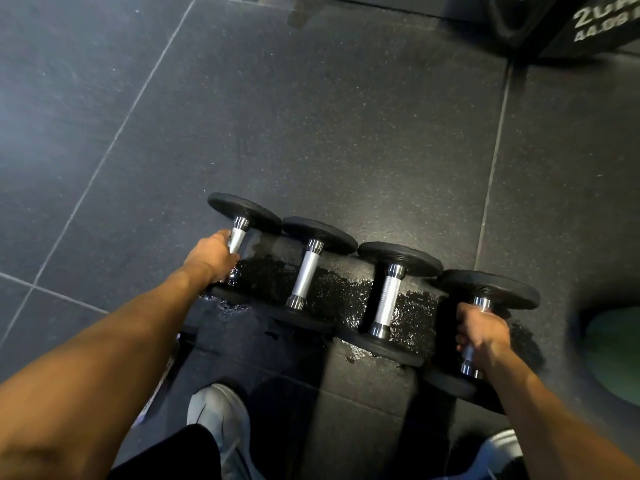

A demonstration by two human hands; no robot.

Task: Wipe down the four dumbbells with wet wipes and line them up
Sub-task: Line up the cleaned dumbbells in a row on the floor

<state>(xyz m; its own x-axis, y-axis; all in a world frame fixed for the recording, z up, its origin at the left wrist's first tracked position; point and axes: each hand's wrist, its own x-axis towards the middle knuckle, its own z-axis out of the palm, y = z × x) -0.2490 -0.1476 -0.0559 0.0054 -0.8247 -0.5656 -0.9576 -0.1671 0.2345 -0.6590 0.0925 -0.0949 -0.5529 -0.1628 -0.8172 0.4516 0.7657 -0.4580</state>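
Several black dumbbells with chrome handles stand side by side in a slanted row on the dark rubber floor. My left hand [212,255] grips the handle of the leftmost dumbbell [244,212]. My right hand [482,332] grips the handle of the rightmost dumbbell [490,289]. Between them stand two untouched dumbbells, the second [306,274] and the third [388,299]. The floor under the handles glistens wet [341,292]. No wipe is in view.
My white shoes show at the bottom, the left shoe [220,420] and the right shoe [502,445]. A black block with white lettering [588,26] stands at the far right corner. A dark round object with a green centre [613,351] lies right of the row.
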